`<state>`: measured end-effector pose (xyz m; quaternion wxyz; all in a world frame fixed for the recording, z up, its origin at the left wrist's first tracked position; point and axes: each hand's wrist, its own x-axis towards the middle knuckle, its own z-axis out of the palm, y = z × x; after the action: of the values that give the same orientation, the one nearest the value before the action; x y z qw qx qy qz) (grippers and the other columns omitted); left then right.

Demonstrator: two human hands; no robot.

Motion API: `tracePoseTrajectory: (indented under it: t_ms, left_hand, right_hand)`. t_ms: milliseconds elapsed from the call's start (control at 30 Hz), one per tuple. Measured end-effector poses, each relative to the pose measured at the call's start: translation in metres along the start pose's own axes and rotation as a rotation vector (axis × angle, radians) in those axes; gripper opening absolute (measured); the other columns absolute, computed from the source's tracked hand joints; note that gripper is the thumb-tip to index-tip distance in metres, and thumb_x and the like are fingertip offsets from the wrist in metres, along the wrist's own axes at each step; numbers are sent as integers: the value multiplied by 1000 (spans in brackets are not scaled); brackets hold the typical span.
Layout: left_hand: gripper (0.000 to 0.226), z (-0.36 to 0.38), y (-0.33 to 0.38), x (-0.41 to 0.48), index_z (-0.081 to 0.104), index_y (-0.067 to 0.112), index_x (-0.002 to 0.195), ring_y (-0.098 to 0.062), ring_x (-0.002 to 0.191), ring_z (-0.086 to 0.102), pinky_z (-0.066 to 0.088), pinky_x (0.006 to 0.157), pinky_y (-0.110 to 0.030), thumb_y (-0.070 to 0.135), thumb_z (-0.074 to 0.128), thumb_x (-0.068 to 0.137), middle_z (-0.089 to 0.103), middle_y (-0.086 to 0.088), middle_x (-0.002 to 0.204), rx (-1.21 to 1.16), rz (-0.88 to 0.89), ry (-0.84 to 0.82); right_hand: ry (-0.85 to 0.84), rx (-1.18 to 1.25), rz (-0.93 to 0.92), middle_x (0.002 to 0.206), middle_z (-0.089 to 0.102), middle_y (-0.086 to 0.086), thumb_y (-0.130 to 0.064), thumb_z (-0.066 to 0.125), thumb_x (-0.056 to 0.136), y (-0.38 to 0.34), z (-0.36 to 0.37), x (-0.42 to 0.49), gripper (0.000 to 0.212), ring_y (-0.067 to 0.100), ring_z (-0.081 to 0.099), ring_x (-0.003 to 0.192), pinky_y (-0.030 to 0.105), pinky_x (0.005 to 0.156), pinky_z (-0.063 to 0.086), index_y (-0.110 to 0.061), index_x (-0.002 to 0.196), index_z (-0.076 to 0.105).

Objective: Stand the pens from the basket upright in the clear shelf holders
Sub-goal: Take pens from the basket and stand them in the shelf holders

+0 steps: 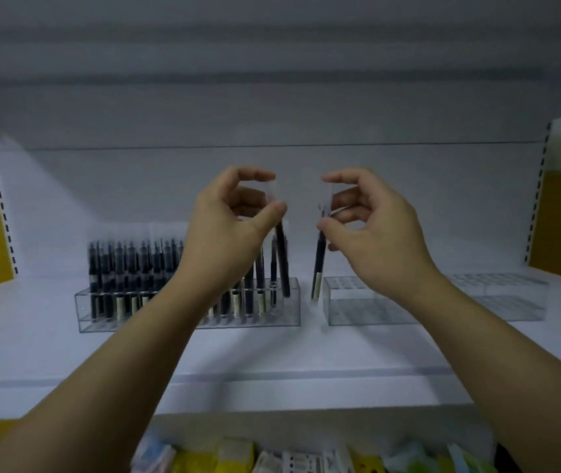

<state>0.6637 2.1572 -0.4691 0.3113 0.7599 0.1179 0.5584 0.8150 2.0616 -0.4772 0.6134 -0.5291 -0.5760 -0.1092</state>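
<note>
Forearms fill the foreground, both reaching up over the white shelf [272, 387] from six o'clock. Left hand [224, 227] pinches the clear cap end of a dark pen [283, 264] between thumb and forefinger, and the pen's foot is dipping into the right end of the nearly full clear holder [186, 315], at about nine o'clock from centre. Right hand [374, 227] has the same pinch on a second pen [318, 264], hanging almost plumb over the gap, just left of the empty holder [371, 302].

To do this cleanly, I'd say: keep each pen vertical, find a free cell by the tip, then let it slide down rather than drop. The left pen leans slightly, so straighten it before letting go, or it may knock its neighbours. The right one needs carrying a touch towards three o'clock to clear the holder's wall.

As for the pens: slim, dark-barrelled, pale band low down, transparent cap. Another empty holder [504, 295] waits further right. Basket isn't in view.
</note>
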Motion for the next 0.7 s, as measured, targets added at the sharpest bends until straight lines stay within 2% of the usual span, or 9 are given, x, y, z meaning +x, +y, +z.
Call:
tracePoseTrajectory:
  t_ms: [133,267,433,533,600,667,700]
  left_hand:
    - [26,6,-7,23,55,36,104,1,80,63,52,68,-10,24,70,86,62,12,93,99,89,44]
    - [29,10,-17,40,56,36,109,-1,79,65,54,67,-14,23,70,87,63,10,91,219,147,2]
    - [25,15,-37,50,58,36,104,3,78,64,53,67,-12,27,72,85,64,13,87,348,148,-26]
    - [24,17,-47,51,58,37,102,4,78,63,48,67,-6,29,72,84,66,13,86,411,134,-72]
    - [22,17,-52,49,56,39,100,7,77,62,45,63,-6,34,71,84,65,15,85,486,128,-95]
    - [20,17,-56,46,53,39,98,9,68,58,47,70,-10,40,68,84,60,21,82,594,134,-122]
    - [19,16,-57,45,52,39,97,8,65,55,52,78,-22,41,67,84,57,22,81,636,142,-130]
  right_hand:
    - [25,0,-35,88,61,-12,-12,71,84,15,13,21,42,4,64,78,27,65,59,-34,116,56]
    - [-11,-3,-40,89,61,-11,-15,73,84,30,27,35,42,4,63,75,23,64,58,-33,115,52]
    - [-63,-46,-50,92,62,-7,-15,72,84,49,35,44,41,7,65,72,28,64,59,-30,116,53]
    - [-94,-67,-24,91,61,-8,-16,72,84,58,38,48,40,8,65,72,32,67,59,-29,118,54]
    - [-101,-53,-5,91,62,-8,-17,74,83,63,41,48,41,8,65,71,29,67,59,-29,117,55]
    - [-131,-50,-2,89,63,-9,-18,76,81,68,44,44,41,6,65,74,19,66,56,-31,115,57]
    - [-157,-64,-8,88,64,-10,-20,77,80,70,45,41,42,3,64,75,13,64,52,-32,114,57]
